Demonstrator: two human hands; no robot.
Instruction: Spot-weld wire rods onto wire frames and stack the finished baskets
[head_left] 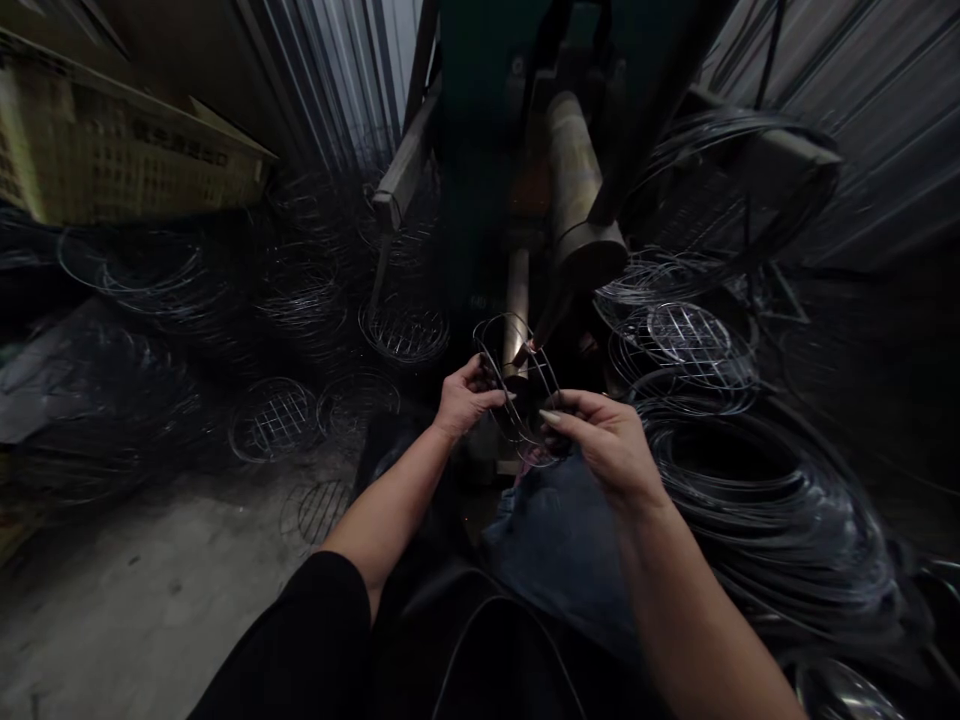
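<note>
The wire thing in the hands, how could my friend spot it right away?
Find the dark green machine and follow its thinner, lower metal rod to the near end. There, the left hand and right hand hold a round wire frame. Unlike the wire grids lying to both sides, this one is held up between two hands.

The wire frame [550,372] is grey, the crate [150,150] yellow.

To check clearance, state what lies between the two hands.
Between the left hand and right hand, the head view shows a wire frame and the end of the lower cylinder.
</note>
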